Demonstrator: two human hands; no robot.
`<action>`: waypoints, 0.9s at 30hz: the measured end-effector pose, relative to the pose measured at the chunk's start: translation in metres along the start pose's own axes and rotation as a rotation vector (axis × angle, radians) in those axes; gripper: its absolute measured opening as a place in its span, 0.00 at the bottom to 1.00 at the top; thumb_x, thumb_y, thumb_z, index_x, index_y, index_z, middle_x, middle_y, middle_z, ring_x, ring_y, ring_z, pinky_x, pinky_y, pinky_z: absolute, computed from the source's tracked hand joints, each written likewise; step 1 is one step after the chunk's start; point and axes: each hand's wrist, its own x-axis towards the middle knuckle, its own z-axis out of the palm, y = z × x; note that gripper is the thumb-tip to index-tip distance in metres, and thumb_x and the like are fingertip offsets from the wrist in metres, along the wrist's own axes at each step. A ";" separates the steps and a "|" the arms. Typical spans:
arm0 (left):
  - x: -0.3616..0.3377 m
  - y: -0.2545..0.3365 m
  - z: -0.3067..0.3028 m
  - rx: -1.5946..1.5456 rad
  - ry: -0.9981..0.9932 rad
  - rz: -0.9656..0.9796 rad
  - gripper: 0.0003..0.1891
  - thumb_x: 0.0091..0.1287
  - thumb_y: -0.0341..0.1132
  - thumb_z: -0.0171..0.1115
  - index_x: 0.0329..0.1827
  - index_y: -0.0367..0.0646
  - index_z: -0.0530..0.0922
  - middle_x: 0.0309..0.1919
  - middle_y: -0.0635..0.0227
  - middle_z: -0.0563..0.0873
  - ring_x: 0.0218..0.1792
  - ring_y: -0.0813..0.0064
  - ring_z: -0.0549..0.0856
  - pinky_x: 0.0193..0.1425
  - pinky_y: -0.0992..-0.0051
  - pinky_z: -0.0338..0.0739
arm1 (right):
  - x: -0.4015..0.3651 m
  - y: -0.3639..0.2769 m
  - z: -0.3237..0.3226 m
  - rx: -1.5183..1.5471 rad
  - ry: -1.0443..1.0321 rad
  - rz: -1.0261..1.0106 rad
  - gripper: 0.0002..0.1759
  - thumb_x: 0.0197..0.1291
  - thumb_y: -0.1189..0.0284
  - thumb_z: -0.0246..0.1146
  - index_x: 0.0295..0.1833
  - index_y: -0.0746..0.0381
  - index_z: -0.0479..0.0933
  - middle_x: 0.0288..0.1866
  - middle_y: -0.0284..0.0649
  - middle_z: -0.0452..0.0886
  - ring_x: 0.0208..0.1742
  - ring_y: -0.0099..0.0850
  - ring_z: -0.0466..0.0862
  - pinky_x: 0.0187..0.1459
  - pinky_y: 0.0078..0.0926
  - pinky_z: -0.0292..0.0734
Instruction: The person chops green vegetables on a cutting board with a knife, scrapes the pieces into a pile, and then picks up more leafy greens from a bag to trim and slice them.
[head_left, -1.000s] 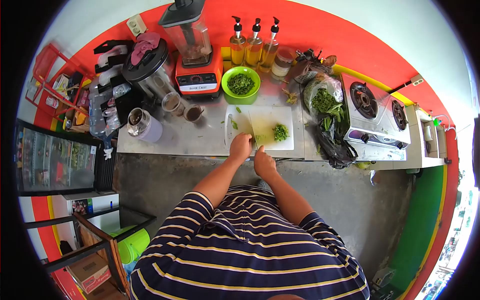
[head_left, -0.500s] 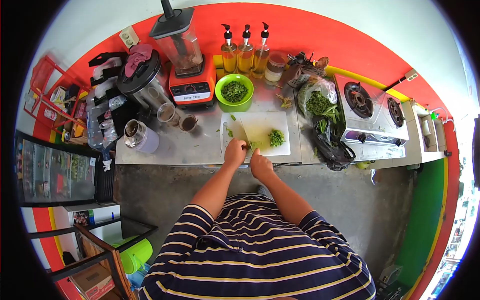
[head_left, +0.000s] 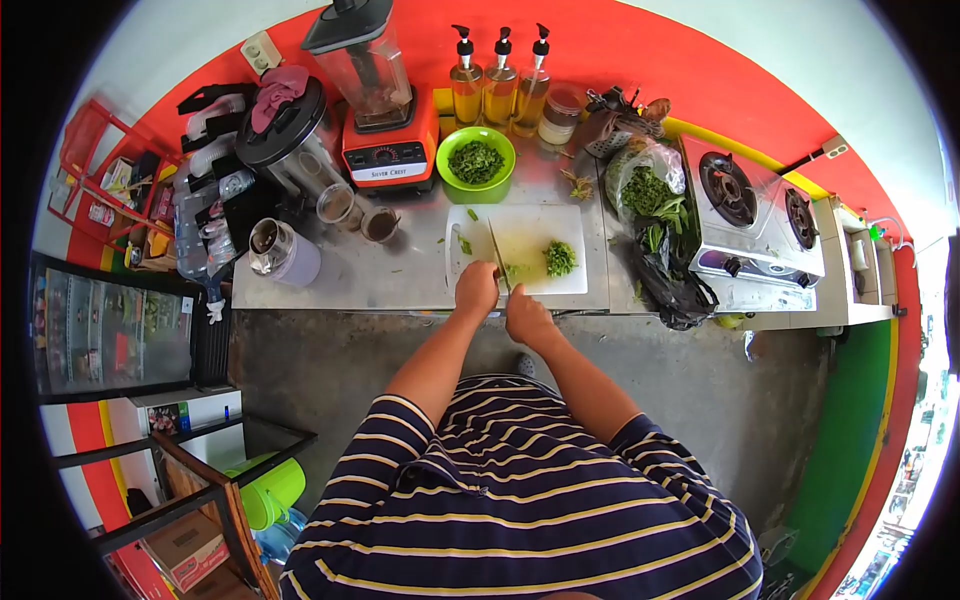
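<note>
On the white cutting board (head_left: 567, 220), my right hand (head_left: 530, 318) is closed at the near end of a knife (head_left: 495, 237). Its thin blade points away from me across the board. My left hand (head_left: 477, 290) is closed just left of the blade, fingertips close against it; what they pinch is hidden. Bits of chopped greens (head_left: 515, 270) lie right of the blade, by my right fingertips. A small pile of chopped greens (head_left: 560, 259) sits farther right. Loose leaf pieces (head_left: 464, 243) are on the board's left side. Behind the board, a green bowl (head_left: 447, 182) holds more chopped greens.
A red blender (head_left: 390, 155), oil pump bottles (head_left: 500, 93) and a jar (head_left: 560, 118) stand at the back. Bagged greens (head_left: 648, 192) and a gas stove (head_left: 745, 240) are right. Cups (head_left: 380, 225), a bottle (head_left: 290, 262) and a large lidded pot (head_left: 290, 145) are left.
The camera view has shifted, so the counter sits slightly higher and to the right. Both hands and the knife remain at the board's front edge, and the chopped pile keeps its place.
</note>
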 end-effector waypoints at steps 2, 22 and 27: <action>-0.005 -0.001 0.003 0.034 0.057 0.044 0.05 0.58 0.26 0.62 0.33 0.41 0.86 0.37 0.52 0.86 0.43 0.47 0.85 0.49 0.53 0.80 | -0.010 -0.005 0.007 -0.002 -0.056 0.075 0.17 0.68 0.73 0.57 0.57 0.68 0.64 0.48 0.59 0.87 0.51 0.53 0.88 0.53 0.47 0.84; -0.008 -0.009 -0.006 -0.084 0.121 0.032 0.04 0.56 0.27 0.68 0.34 0.42 0.87 0.38 0.54 0.86 0.44 0.49 0.85 0.49 0.56 0.80 | 0.003 -0.016 -0.007 0.025 -0.088 0.087 0.20 0.64 0.76 0.60 0.58 0.70 0.62 0.48 0.62 0.86 0.52 0.56 0.87 0.54 0.48 0.83; -0.005 -0.006 -0.004 -0.052 0.096 -0.035 0.05 0.56 0.28 0.69 0.35 0.42 0.87 0.37 0.53 0.85 0.43 0.48 0.85 0.48 0.55 0.80 | 0.001 -0.012 0.011 0.043 -0.052 0.066 0.20 0.64 0.76 0.60 0.57 0.69 0.62 0.50 0.63 0.85 0.53 0.56 0.87 0.54 0.48 0.83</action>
